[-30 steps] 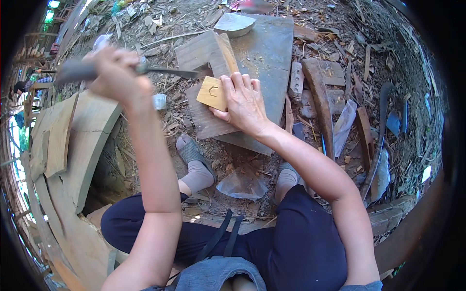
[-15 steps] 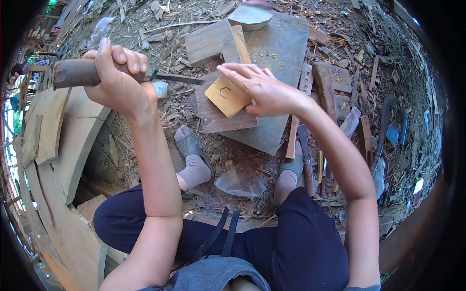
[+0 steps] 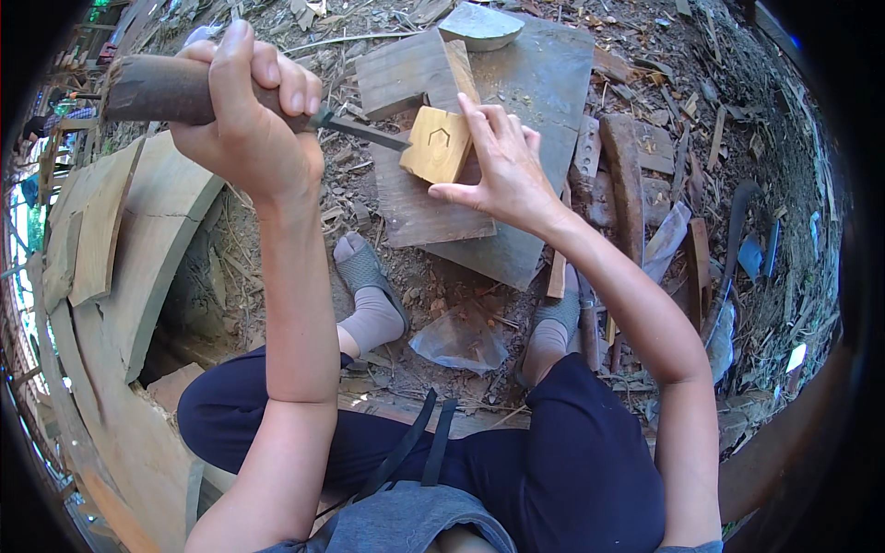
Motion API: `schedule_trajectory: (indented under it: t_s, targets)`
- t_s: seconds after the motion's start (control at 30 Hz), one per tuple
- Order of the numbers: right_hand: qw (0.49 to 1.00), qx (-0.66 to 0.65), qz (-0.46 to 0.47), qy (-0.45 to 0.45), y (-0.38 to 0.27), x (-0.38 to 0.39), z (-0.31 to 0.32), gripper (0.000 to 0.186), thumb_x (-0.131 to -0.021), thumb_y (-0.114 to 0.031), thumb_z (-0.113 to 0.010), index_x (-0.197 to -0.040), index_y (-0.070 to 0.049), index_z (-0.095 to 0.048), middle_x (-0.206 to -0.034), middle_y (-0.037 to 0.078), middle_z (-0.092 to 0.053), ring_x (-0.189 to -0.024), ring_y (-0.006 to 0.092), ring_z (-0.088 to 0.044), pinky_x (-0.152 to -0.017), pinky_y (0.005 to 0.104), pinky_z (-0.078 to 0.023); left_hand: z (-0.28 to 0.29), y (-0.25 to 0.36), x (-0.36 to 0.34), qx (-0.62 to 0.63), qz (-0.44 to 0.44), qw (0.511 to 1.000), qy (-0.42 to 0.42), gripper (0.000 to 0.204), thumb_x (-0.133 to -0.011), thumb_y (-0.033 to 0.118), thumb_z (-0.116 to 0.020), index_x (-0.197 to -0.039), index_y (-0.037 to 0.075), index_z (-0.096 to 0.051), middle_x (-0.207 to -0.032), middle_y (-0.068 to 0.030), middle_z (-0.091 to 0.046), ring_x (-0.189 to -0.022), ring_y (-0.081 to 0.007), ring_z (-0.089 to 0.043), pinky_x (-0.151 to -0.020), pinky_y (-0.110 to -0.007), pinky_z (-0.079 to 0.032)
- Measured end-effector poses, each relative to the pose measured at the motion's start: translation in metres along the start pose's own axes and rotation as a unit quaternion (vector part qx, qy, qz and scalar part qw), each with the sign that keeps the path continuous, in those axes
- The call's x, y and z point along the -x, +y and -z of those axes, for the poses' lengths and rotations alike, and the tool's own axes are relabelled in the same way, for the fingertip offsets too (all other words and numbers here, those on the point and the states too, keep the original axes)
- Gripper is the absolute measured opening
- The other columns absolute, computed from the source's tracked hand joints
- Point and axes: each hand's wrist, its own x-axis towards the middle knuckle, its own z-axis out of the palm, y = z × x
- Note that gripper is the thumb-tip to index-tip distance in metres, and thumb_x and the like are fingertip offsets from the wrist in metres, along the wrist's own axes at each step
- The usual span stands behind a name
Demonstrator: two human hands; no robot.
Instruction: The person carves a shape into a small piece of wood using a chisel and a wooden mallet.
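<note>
My left hand (image 3: 263,124) is wrapped round the thick dark wooden handle of a chisel (image 3: 157,89). The narrow metal blade points right, its tip at the left edge of a small yellow wooden block (image 3: 431,161). An angular outline is marked on the block's upper face. My right hand (image 3: 507,170) grips the block from the right, thumb along its near edge and fingers by its far right corner. Beneath the block lies a reddish-brown board (image 3: 415,212), with a notched wood piece (image 3: 398,76) just beyond it.
A grey slab (image 3: 544,101) supports the boards, with a grey stone (image 3: 484,26) at its far end. To the right lie wooden bars (image 3: 622,180) and a curved blade tool (image 3: 737,221). Large planks (image 3: 171,230) lean at left. A plastic bag (image 3: 459,341) lies between my feet.
The block has turned and now sits more upright in view. My right hand has shifted from over its top to its right side. My left hand has brought the chisel rightward to the block.
</note>
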Motion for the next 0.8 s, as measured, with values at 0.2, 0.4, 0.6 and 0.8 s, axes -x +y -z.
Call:
schedule_trajectory:
  t_s: [0.2, 0.4, 0.6, 0.8]
  targets:
    - [0.995, -0.065, -0.006, -0.077, 0.003, -0.007, 0.009, 0.11, -0.071, -0.041, -0.082, -0.153, -0.004, -0.019, -0.138, 0.019, -0.044, -0.13, 0.033, -0.04, -0.107, 0.0503, -0.029, -0.009, -0.003, 0.006, -0.022, 0.012, 1.0, -0.018, 0.019, -0.09, 0.009, -0.062, -0.08, 0.012, -0.046, -0.061, -0.0028, -0.045, -0.043, -0.0121, -0.043, -0.04, -0.028, -0.034]
    - [0.997, -0.047, -0.001, -0.054, 0.001, -0.003, 0.007, 0.108, -0.072, -0.045, -0.082, -0.152, -0.004, -0.023, -0.139, 0.018, -0.044, -0.133, 0.0321, -0.04, -0.108, 0.0503, -0.029, -0.015, -0.006, 0.006, -0.017, 0.002, 0.999, -0.029, 0.019, -0.09, 0.01, -0.062, -0.079, 0.01, -0.046, -0.062, -0.0038, -0.046, -0.042, -0.0127, -0.043, -0.04, -0.029, -0.036]
    - [0.998, -0.039, 0.006, -0.048, 0.002, -0.001, 0.007, 0.107, -0.072, -0.051, -0.08, -0.151, -0.004, -0.025, -0.138, 0.017, -0.045, -0.132, 0.0315, -0.041, -0.109, 0.0488, -0.027, -0.011, -0.009, 0.003, -0.01, -0.001, 0.998, -0.065, 0.018, -0.091, 0.011, -0.061, -0.078, 0.008, -0.048, -0.063, -0.005, -0.047, -0.043, -0.0133, -0.045, -0.039, -0.029, -0.037]
    - [0.999, -0.026, 0.017, -0.026, -0.003, 0.003, 0.006, 0.102, -0.071, -0.055, -0.079, -0.146, -0.003, -0.034, -0.131, 0.016, -0.047, -0.125, 0.0306, -0.045, -0.106, 0.0481, -0.03, -0.013, -0.008, 0.004, -0.005, 0.004, 0.998, -0.063, 0.018, -0.092, 0.012, -0.059, -0.078, 0.006, -0.049, -0.064, -0.0061, -0.05, -0.046, -0.0146, -0.048, -0.04, -0.029, -0.039]
